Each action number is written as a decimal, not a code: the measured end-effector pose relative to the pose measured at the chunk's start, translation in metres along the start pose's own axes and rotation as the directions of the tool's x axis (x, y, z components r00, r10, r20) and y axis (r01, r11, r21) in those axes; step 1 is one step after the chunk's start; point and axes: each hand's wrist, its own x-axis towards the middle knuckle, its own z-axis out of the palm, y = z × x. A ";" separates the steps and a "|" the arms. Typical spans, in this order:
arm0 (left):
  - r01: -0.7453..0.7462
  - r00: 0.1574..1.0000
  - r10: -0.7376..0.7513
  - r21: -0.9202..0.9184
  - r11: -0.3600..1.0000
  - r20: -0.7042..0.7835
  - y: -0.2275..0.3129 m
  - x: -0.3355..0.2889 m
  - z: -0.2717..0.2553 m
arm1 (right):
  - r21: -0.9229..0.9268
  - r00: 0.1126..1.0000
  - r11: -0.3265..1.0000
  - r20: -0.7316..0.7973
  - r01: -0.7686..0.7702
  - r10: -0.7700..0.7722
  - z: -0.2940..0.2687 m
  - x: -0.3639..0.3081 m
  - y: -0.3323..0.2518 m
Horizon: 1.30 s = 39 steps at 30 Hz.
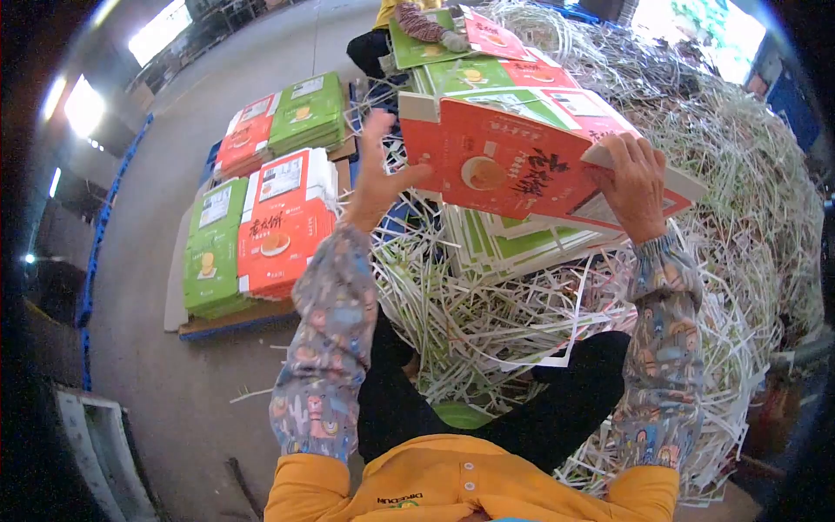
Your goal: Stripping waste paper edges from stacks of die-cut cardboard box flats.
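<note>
A red flat printed carton blank (513, 165) with a round cake picture is held up in front of me, tilted, above a stack of flat cartons (487, 244). My right hand (633, 183) is closed on its right end, fingers over the top edge. At its left end, my left hand (378, 178) has fingers apart and raised, slightly blurred; the thumb reaches the blank's left edge, and I cannot tell whether it touches. Green and red blanks lie under and behind the held one.
Left of me, green stacks (304, 117) and red stacks (287, 226) of cartons sit on a low pallet. White and green paper strips (496, 313) cover the ground before me and heap up (731, 191) on the right. Across the stack, a co-worker's gloved hand (452, 41) rests on cartons.
</note>
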 end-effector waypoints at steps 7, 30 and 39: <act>0.153 0.988 -0.143 -0.527 0.836 0.060 -0.027 -0.018 0.021 | 0.003 1.000 1.000 0.003 0.017 -0.017 0.003 -0.008 0.000; 0.270 0.784 -0.274 -0.091 0.958 -0.556 0.039 -0.143 -0.137 | 0.098 0.727 0.786 -0.463 0.610 -0.506 -0.074 0.176 -0.186; 0.064 0.527 -0.363 -0.390 0.918 -0.768 -0.031 -0.148 -0.268 | 0.431 0.931 0.844 0.024 0.320 -0.365 0.023 0.078 -0.231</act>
